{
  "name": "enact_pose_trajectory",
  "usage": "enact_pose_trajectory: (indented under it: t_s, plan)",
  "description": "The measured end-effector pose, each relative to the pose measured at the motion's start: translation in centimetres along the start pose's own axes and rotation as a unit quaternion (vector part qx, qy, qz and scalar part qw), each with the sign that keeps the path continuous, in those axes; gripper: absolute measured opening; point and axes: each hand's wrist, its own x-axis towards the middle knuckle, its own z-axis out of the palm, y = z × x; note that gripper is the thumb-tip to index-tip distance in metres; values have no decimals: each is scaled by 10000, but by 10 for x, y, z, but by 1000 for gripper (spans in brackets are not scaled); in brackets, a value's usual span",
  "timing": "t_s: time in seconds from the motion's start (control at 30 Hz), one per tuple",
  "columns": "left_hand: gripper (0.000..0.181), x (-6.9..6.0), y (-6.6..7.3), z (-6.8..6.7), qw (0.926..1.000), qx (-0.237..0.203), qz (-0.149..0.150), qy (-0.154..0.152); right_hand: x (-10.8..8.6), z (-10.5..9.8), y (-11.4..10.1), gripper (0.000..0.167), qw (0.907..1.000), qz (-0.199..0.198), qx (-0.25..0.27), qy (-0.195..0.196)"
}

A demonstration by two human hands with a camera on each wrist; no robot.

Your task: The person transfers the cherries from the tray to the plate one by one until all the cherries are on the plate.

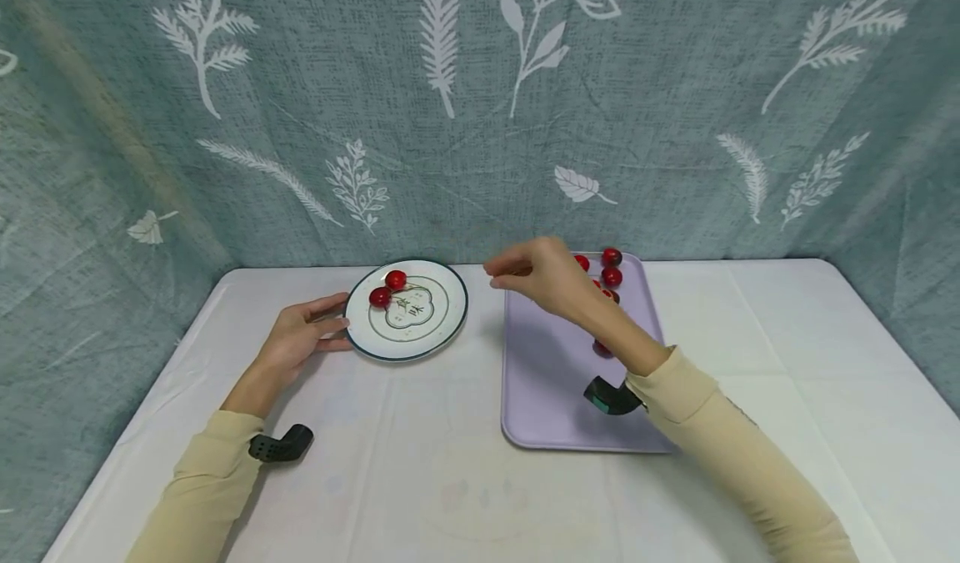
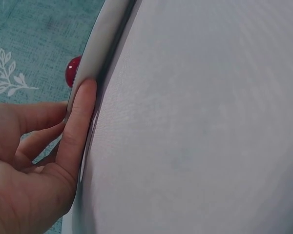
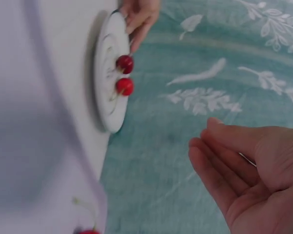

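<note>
My left hand (image 1: 294, 339) holds the left rim of a white plate (image 1: 442, 329) with a dark blue edge. Two red cherries (image 1: 380, 298) with stems lie at the plate's upper left. In the left wrist view, the thumb lies against the plate's outer side, with other fingers at the rim. Above the upper left part of a lilac tray (image 1: 540, 413) is my right hand (image 1: 551, 275). Its fingers are extended close together, thumb near their tips, and the right wrist view shows no cherry in them. Several dark red cherries (image 1: 612, 277) sit on the tray, partly hidden by the right arm.
A white cloth (image 1: 420, 480) covers the table under the plate and tray. Behind it hangs a green curtain (image 1: 465, 188) with white leaf patterns, close to the plate's and tray's far edges. Each wrist carries a black camera (image 1: 281, 444).
</note>
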Motion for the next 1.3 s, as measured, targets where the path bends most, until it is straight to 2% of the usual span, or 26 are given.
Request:
enact_pose_trajectory:
  t_s: [0.37,0.57,0.77,1.0,1.13,1.3]
  plan:
    - [57,1,-2,-3,9999,-40,87,-103,-44,-27,40,23,9969,-146,-747,222]
    - [57,-1,-2,-3,9999,-16,84,-112,-62,-56,61,20,9951,217,-909,307]
    - [57,0,0,-4,9999,16,87,-133,-83,-75,88,18,9907,435,-1245,345]
    - [57,1,0,-4,9997,-48,98,-231,-104,-78,108,18,9867,545,-1498,310]
    - [57,0,0,-4,9997,-78,81,-213,-105,-74,115,17,9864,463,-1531,368]
    - [57,-2,0,-4,9998,-96,32,-177,-102,-68,122,16,9876,427,-1496,205]
